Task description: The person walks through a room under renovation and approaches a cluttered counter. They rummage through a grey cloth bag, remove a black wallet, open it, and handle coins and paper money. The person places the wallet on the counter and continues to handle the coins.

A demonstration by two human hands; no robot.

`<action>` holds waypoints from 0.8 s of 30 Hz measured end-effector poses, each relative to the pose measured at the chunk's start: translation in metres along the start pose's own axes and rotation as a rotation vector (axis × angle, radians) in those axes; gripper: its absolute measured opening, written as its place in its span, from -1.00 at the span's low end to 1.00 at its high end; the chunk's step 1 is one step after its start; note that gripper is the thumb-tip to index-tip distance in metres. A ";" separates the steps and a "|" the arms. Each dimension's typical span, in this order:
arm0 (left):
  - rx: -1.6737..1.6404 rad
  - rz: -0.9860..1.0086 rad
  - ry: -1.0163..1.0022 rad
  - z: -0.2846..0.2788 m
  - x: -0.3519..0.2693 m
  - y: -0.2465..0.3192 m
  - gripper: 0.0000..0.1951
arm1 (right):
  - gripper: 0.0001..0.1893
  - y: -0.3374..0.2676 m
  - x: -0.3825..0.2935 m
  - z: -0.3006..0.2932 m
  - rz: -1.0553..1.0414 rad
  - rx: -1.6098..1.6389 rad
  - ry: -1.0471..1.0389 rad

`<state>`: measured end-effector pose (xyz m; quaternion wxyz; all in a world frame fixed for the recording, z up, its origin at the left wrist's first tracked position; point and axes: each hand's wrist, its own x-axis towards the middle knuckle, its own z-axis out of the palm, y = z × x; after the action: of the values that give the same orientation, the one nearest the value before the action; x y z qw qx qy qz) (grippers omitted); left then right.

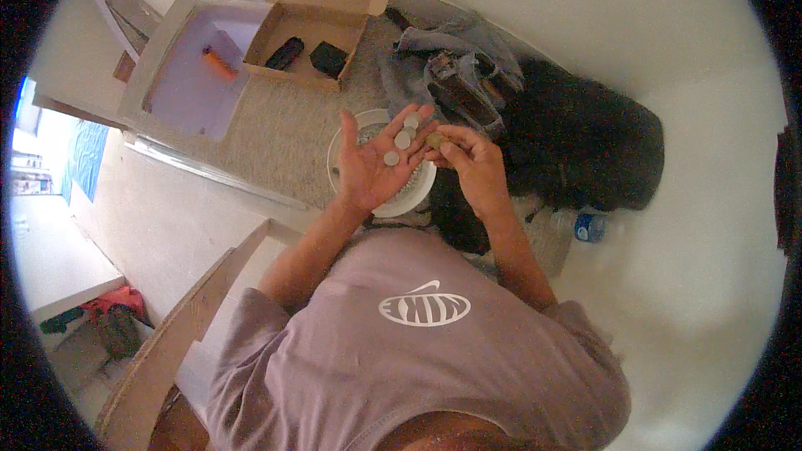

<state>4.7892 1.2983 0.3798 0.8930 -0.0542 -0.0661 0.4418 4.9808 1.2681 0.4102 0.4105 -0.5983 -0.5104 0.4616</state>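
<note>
My left hand (pixel 373 175) is palm up with its fingers extended, and several round, pale, coin-like discs (pixel 403 139) lie on its palm and fingers. Close beside its fingertips, my right hand (pixel 479 166) pinches a brownish, coin-like round piece (pixel 437 141) between thumb and fingers. Both hands are above a white round bowl (pixel 416 200), which holds small greyish pieces too blurred to name. The left hand and wrist hide much of the bowl.
An open cardboard box (pixel 294 75) with two black items stands beyond the bowl, beside a pale purple basin (pixel 188 88) with an orange object (pixel 219 64). A clear plastic bag (pixel 463 81) and a dark bundle (pixel 583 131) lie right. A bottle (pixel 590 227) is below the bundle.
</note>
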 end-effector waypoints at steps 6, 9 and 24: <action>0.139 0.046 0.247 -0.032 -0.003 -0.003 -0.10 | -0.82 -0.005 -0.010 0.004 -0.245 -0.268 0.007; 0.384 0.073 0.448 -0.075 0.008 -0.003 -0.35 | -0.82 0.011 0.004 0.017 -0.536 -0.540 -0.056; 2.421 -0.169 0.231 -0.060 0.068 0.050 -0.81 | -0.64 0.096 0.053 -0.014 -0.356 -0.622 0.307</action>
<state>4.8011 1.3799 0.3178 0.3928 0.7790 0.4648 0.1511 5.0196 1.3067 0.3144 0.3550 -0.6582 -0.6545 0.1113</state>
